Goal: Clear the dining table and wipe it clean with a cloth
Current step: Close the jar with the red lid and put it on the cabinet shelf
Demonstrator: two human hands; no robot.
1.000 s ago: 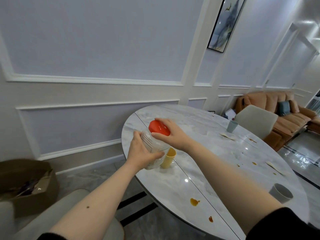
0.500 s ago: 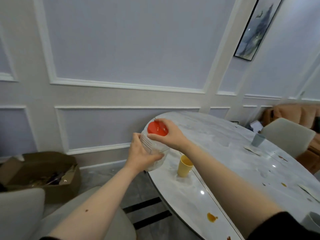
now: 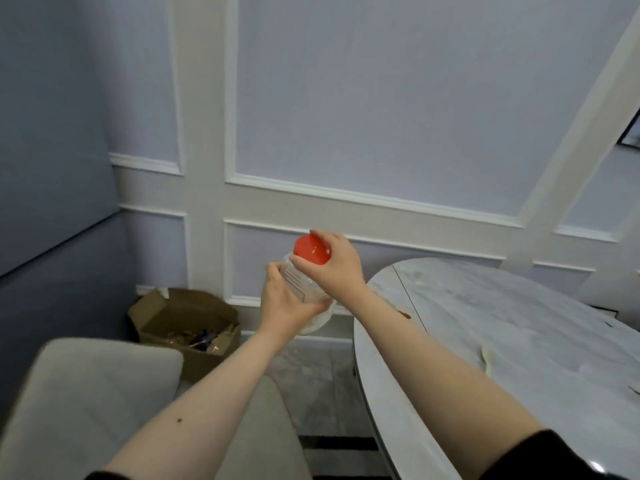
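Note:
I hold a clear plastic jar (image 3: 301, 289) with a red lid (image 3: 311, 249) in the air, left of the marble dining table (image 3: 502, 341). My left hand (image 3: 284, 303) wraps the jar's body from below. My right hand (image 3: 337, 265) grips the red lid from the right side. The jar is off the table, over the floor between the table and the wall. A small brown stain (image 3: 403, 314) marks the table near its far edge, and a pale scrap (image 3: 486, 358) lies on the top by my right forearm.
An open cardboard box (image 3: 187, 323) with rubbish inside stands on the floor against the wall at the left. A beige upholstered chair (image 3: 104, 393) is right below my left arm. The panelled wall is close behind the jar.
The view has swung left, and both hands have carried the jar off the table's edge toward the box side. The yellow cup and the grey cups have left the view.

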